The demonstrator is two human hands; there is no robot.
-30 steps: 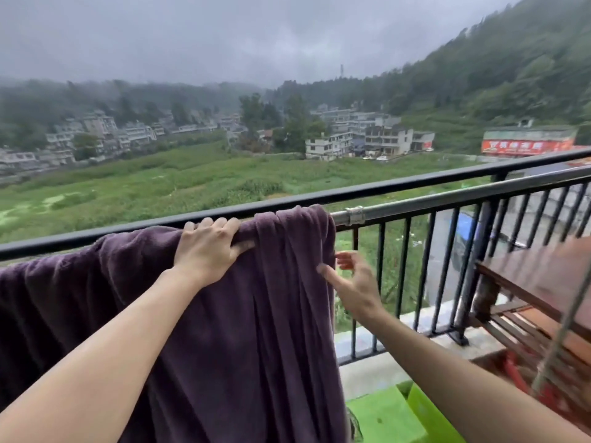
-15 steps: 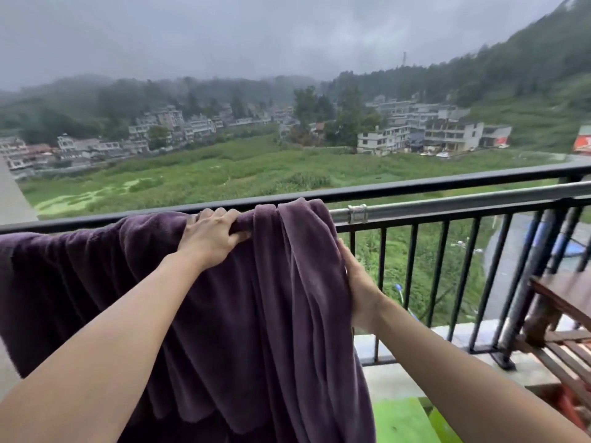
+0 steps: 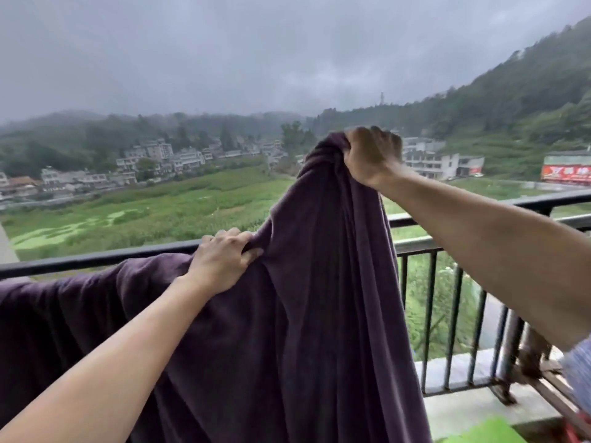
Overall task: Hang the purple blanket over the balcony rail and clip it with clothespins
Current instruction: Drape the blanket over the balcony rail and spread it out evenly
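The purple blanket (image 3: pixel 307 314) is draped over the black balcony rail (image 3: pixel 96 258) on the left and hangs down in front of me in long folds. My left hand (image 3: pixel 224 260) grips a bunch of the blanket right at the rail. My right hand (image 3: pixel 372 155) grips the blanket's right end and holds it raised well above the rail, so the cloth rises to a peak there. No clothespins are in view.
The rail (image 3: pixel 543 203) runs on to the right, with a metal pipe (image 3: pixel 412 243) along it and vertical bars (image 3: pixel 454 330) below. A wooden piece of furniture (image 3: pixel 537 362) stands at the right by the bars. Something green (image 3: pixel 479 431) lies on the floor below.
My right hand has taken hold of the blanket's right end and lifted it high above the rail. My left hand stays on the blanket at the rail.
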